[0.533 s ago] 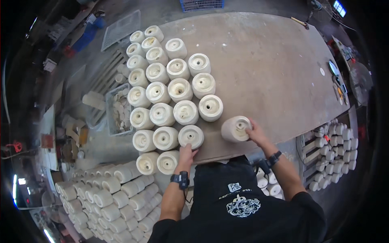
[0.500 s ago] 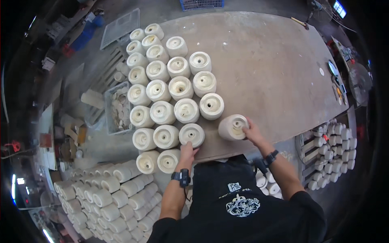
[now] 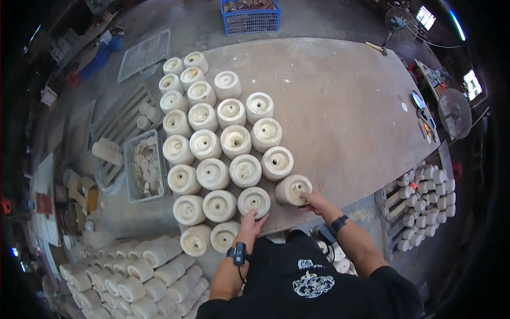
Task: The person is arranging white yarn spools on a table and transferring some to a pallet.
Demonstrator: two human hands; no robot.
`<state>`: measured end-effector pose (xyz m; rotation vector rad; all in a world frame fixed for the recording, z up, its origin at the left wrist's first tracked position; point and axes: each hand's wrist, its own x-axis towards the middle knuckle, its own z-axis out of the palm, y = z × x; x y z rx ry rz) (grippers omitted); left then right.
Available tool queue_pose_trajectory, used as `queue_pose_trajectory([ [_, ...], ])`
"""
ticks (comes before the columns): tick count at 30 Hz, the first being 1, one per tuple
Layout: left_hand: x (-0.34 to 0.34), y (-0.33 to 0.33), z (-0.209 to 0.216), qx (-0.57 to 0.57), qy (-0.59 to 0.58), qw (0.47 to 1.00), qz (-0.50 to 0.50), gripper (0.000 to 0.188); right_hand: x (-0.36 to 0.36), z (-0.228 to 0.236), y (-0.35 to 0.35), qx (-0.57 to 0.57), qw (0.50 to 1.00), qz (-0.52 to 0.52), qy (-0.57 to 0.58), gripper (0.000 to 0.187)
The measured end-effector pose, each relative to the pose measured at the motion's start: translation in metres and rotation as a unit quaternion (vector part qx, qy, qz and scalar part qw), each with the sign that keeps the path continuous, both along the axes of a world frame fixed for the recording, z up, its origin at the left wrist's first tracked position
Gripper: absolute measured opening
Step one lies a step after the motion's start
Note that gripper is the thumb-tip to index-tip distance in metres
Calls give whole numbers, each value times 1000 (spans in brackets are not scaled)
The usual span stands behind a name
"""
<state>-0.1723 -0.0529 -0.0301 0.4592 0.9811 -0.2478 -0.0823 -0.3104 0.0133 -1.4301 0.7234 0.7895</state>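
Rows of cream-coloured round plaster moulds [image 3: 214, 174], each with a recessed top and most with a small centre hole, stand on the brown table [image 3: 340, 117]. My left hand [image 3: 252, 224] is at the near side of a front-row mould [image 3: 254, 202], its thumb at the rim and its fingers curled low against the side. Farther right, my right hand [image 3: 317, 203] grips another mould [image 3: 293, 190] by its right side. That one sits slightly tilted, just nearer than the end mould [image 3: 277, 163] of the row behind.
Stacked moulds [image 3: 133, 282] fill the lower left, and more lie on a pallet [image 3: 396, 207] at right. A plastic bin of discs [image 3: 129, 175] stands left of the table. A hammer [image 3: 376, 48] and tools [image 3: 425, 122] lie along its far and right edges.
My right hand has brought its mould leftward, closer to the rows. My left hand stays at the same mould. The whole view has tilted, so the table appears lower.
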Motion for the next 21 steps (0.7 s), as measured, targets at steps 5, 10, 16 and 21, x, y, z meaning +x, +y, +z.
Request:
queue_pose_trajectory([
  [5,5,1,1,10,31,999,10,57,-6,-20,6,110,993,-11,31,49],
  [10,12,1,-9,-4,62,997,47,66,-12,-22,30,170,974,-128,82,52],
  [16,35,21,8,16,61,998,-19,58,2,-22,39,163,978,-107,69,53],
  [21,40,14,24,69,84,993,-34,56,5,-37,34,170,978,-79,94,59],
])
